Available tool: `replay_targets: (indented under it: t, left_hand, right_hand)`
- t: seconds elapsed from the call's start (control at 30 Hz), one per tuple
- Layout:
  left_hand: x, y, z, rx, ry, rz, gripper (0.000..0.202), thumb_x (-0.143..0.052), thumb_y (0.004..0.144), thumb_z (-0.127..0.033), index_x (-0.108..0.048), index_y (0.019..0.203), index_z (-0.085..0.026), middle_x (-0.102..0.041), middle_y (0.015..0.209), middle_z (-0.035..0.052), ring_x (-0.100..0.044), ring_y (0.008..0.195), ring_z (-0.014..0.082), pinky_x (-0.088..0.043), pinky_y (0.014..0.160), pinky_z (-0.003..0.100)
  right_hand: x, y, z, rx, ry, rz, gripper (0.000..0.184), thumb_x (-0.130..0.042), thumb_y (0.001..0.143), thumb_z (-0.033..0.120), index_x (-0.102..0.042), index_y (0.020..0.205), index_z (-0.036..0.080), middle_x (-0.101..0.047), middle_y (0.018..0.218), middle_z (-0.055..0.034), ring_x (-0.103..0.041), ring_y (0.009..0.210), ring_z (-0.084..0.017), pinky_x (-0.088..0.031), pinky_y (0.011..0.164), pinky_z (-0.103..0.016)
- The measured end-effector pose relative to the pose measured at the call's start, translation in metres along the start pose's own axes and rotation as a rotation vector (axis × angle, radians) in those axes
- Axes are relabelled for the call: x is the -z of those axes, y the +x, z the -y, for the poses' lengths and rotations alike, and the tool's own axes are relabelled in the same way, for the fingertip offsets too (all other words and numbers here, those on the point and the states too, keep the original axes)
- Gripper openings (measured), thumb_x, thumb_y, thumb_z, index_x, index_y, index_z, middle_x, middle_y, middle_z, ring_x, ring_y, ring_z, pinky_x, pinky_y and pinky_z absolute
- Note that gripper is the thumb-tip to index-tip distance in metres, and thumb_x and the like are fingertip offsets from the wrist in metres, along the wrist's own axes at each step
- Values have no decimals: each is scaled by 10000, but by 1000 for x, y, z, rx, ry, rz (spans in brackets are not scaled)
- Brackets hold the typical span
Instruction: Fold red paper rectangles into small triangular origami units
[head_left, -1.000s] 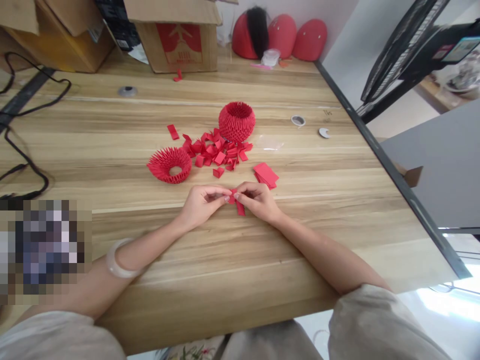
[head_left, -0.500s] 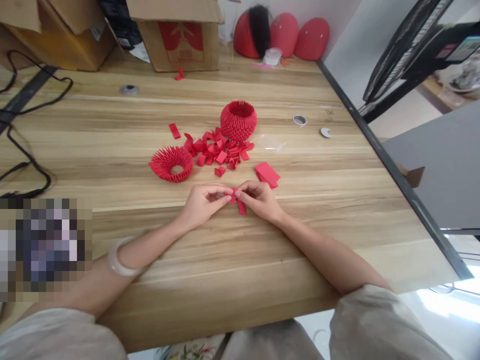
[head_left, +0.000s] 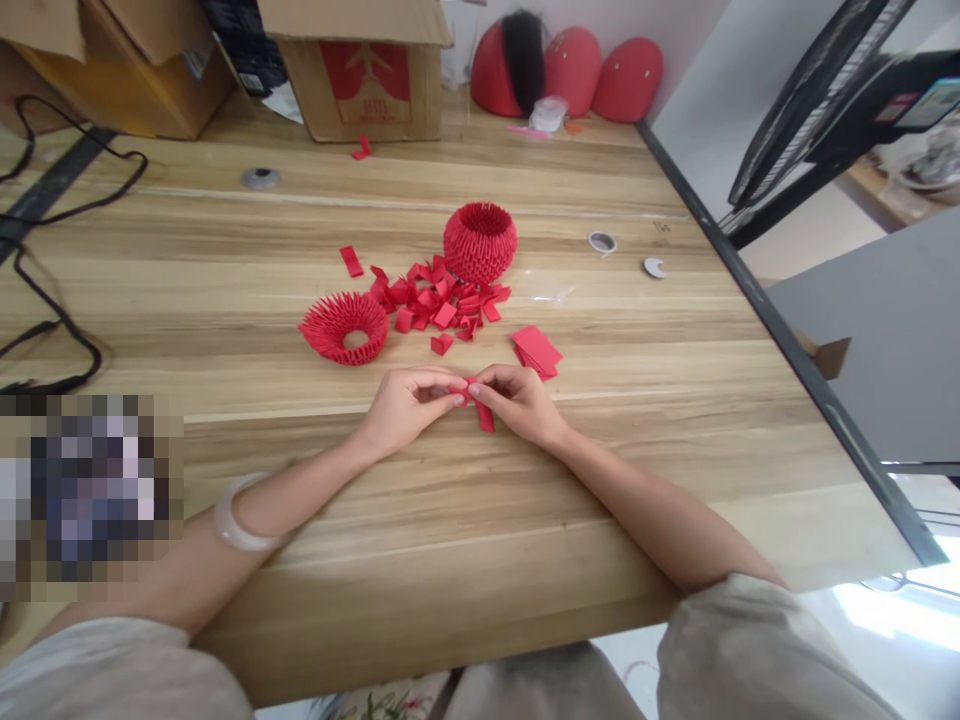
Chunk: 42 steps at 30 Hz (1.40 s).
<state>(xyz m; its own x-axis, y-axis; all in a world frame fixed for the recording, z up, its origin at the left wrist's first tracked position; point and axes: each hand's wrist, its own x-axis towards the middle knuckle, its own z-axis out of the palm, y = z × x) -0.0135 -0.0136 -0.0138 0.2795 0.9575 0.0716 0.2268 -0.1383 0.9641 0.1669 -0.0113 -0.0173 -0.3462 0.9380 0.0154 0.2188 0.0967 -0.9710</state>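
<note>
Red paper strip (head_left: 481, 411), long axis angling toward the person, is pinched between left hand (head_left: 411, 405) and right hand (head_left: 517, 398) on the table (head_left: 525, 520), just near-side of the folded-piece pile (head_left: 439, 300).

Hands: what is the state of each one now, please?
Left hand: closed, pinching the red paper piece.
Right hand: closed, pinching the same piece.
</note>
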Motion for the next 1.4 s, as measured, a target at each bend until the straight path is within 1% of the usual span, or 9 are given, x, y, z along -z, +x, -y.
replay_targets:
  t: [0.17, 0.33, 0.57, 0.77, 1.03, 1.23, 1.4]
  left_hand:
    - [-1, -1, 0, -11, 17, 16, 181, -690, 711, -262, -726, 840, -140, -716, 905, 75, -659, 789, 166, -531, 715, 257]
    - [-1, 0, 0, -4, 23, 28, 181, -685, 713, -256, -727, 848, -143, -717, 901, 71, -655, 775, 158, -522, 701, 249]
    - [-1, 0, -2, 58, 0, 26, 213, -693, 694, -283, -731, 848, -141, -721, 885, 75, -651, 758, 170, -515, 658, 252]
    - [0, 0, -4, 119, -20, 19, 208, -677, 699, -280, -732, 831, -128, -728, 802, 72, -655, 707, 170, -518, 636, 254]
    - [-2, -1, -4, 128, -74, 0, 192, -690, 688, -253, -727, 827, -127, -731, 783, 58, -676, 719, 172, -550, 696, 267]
    - [-3, -1, -4, 132, -80, -6, 168, -690, 687, -246, -722, 803, -130, -730, 754, 53, -678, 680, 172, -559, 664, 272]
    - [-1, 1, -4, 150, -100, -27, 181, -697, 675, -244, -713, 802, -117, -729, 754, 60, -680, 687, 176, -561, 675, 282]
  right_hand:
    - [2, 0, 2, 15, 5, 28, 260, -579, 797, 362, -598, 695, 124, -508, 573, 11, -394, 514, -66, -314, 489, -205]
    - [2, 0, 1, 12, 22, 46, 248, -570, 804, 354, -580, 698, 130, -486, 556, 20, -374, 502, -65, -306, 485, -208]
    - [3, -1, 1, 12, 16, 47, 282, -574, 800, 394, -567, 689, 135, -491, 554, 20, -386, 495, -67, -306, 475, -207]
    - [3, -1, 0, 2, 24, 70, 295, -555, 817, 412, -574, 719, 134, -534, 560, 6, -417, 463, -66, -329, 461, -207]
    - [3, -2, 2, -7, 28, 79, 313, -552, 818, 428, -576, 718, 133, -549, 547, 2, -446, 453, -70, -335, 451, -205]
    - [2, -2, 2, -12, -1, 84, 310, -550, 817, 427, -581, 718, 136, -523, 508, 14, -450, 459, -77, -334, 452, -204]
    - [1, -3, 1, 3, -15, 48, 262, -561, 809, 391, -581, 732, 141, -508, 534, 21, -446, 472, -74, -342, 469, -207]
